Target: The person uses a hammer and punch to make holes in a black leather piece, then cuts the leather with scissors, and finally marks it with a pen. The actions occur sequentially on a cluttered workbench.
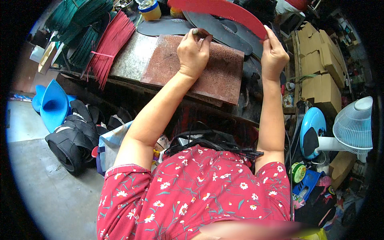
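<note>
My right hand [274, 56] is raised over the right side of the workbench, thumb and fingers pinched on the end of a long red strip [230, 14]. The strip arches up to the left and is cut off by the top of the view. My left hand [193, 54] is closed above a reddish-brown textured board [168, 60]. Between its fingers is a small dark brown piece [205, 33], whose kind I cannot make out. Behind both hands lie dark, flat, sole-shaped pieces [224, 34].
Bundles of green strips [76, 16] and red strips [110, 44] rest at the bench's left. A jar [150, 10] stands at the back. Cardboard boxes [320, 60] and a fan [354, 126] are on the right. Black rolled sheets [74, 136] and blue pieces [54, 104] sit at left.
</note>
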